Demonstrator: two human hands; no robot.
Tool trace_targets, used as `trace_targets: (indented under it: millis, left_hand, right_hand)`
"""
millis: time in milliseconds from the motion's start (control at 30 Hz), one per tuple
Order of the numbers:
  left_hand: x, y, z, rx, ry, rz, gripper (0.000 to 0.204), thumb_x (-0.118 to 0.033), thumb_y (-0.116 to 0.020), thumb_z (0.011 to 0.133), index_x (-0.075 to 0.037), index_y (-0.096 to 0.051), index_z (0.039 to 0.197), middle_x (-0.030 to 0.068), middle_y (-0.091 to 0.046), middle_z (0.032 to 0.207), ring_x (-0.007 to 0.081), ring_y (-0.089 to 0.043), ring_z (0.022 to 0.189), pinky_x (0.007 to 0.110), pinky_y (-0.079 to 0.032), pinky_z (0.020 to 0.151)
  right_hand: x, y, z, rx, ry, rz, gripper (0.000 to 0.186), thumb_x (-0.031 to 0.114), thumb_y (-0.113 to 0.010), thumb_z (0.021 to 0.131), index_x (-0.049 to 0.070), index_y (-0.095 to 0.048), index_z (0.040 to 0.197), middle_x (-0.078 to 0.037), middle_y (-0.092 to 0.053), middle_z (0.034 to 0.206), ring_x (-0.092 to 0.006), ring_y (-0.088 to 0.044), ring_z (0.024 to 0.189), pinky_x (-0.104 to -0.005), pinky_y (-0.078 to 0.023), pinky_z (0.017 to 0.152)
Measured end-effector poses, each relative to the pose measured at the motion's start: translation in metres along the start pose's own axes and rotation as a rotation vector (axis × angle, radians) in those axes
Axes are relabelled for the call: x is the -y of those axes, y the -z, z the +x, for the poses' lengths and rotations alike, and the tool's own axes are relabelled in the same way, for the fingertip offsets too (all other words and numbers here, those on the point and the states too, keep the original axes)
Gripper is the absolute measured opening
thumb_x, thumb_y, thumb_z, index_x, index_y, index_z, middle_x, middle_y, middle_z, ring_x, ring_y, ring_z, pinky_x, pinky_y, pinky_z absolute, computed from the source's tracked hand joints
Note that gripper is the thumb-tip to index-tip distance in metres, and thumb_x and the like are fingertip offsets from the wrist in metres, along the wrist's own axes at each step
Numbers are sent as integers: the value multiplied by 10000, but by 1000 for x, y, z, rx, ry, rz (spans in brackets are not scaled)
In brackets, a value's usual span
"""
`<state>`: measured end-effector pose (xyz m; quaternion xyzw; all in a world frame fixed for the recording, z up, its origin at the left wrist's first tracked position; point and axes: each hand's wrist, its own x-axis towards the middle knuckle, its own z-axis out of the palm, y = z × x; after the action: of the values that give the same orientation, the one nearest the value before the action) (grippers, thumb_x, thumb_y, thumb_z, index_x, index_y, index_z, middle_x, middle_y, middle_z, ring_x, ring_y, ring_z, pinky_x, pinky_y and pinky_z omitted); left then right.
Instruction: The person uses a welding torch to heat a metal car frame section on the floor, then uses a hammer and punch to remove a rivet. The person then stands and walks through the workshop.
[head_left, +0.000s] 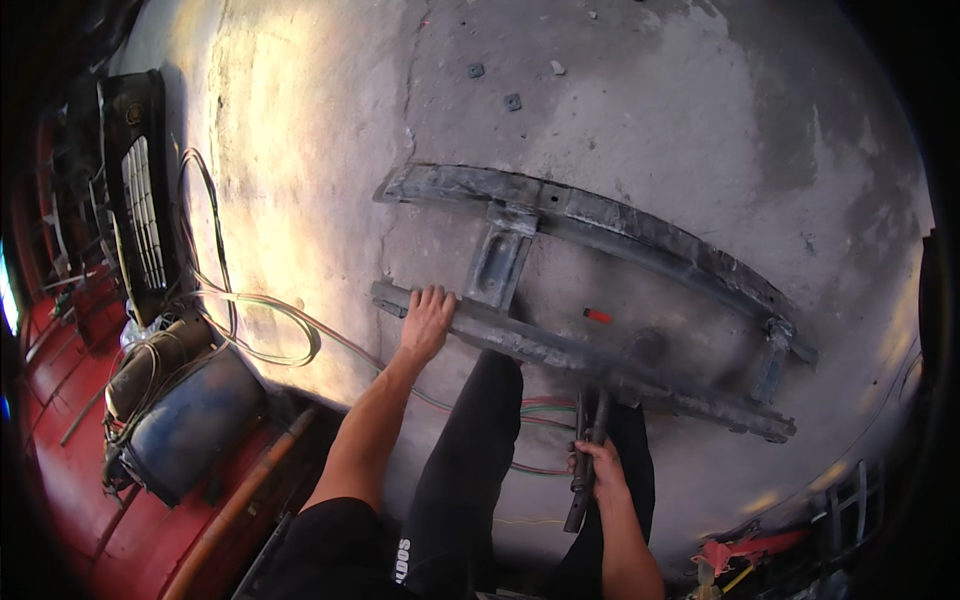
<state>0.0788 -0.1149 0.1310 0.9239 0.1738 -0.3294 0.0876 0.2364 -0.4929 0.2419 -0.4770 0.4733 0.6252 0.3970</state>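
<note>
A grey, worn metal frame [640, 225], like a vehicle's bumper support, lies on the floor in front of me. Its curved far beam joins a near rail [520, 340] through a bracket [495, 265] and a shorter piece at the right. My left hand [429, 320] is closed over the left part of the near rail. In my right hand [596, 465] is a dark metal tool [599, 415] with a pipe-like handle. Its upper end, near the rail, is blurred, so its kind is unclear. A small orange-red piece [598, 316] lies inside the frame.
Red and green hoses [340, 340] run across the floor toward my legs. At the left are a black grille panel [140, 200], a blue container [195, 425] and a red surface [75, 510]. Two small metal plates [513, 102] lie beyond the frame. Clutter [740, 560] sits at lower right.
</note>
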Motion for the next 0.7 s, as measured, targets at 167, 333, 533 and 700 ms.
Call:
trace_targets:
  millis: [167,333,533,700]
  left_hand:
    - [-4,-32,7,-25,19,16,435,-76,-609,799,-17,-540,1224,160,-562,1201,322,-506,1212,462,-388,1018]
    - [-5,-53,10,16,35,4,417,-101,-600,813,-28,-544,1220,156,-563,1204,325,-506,1213,480,-383,1026]
    - [-15,-66,7,-4,7,21,447,-90,-614,788,-13,-546,1223,162,-553,1248,331,-477,1264,480,-363,1058]
    - [-11,-48,-13,-15,76,-63,475,6,-593,769,21,-537,1241,190,-563,1306,365,-478,1285,505,-343,1083]
  right_hand:
    - [-15,0,23,-20,-5,237,339,72,-671,856,46,-495,1145,-149,-627,900,-225,-624,624,-369,-529,532]
    - [-25,-1,42,-27,-24,357,292,91,-668,874,39,-513,1116,-158,-638,924,-216,-614,634,-357,-519,533]
    - [-36,-13,41,-99,42,369,229,112,-633,907,23,-545,1099,-140,-635,898,-186,-607,632,-326,-525,536]
    - [-46,-21,43,-105,52,301,393,62,-704,845,62,-498,1180,-134,-628,891,-241,-652,659,-393,-539,553]
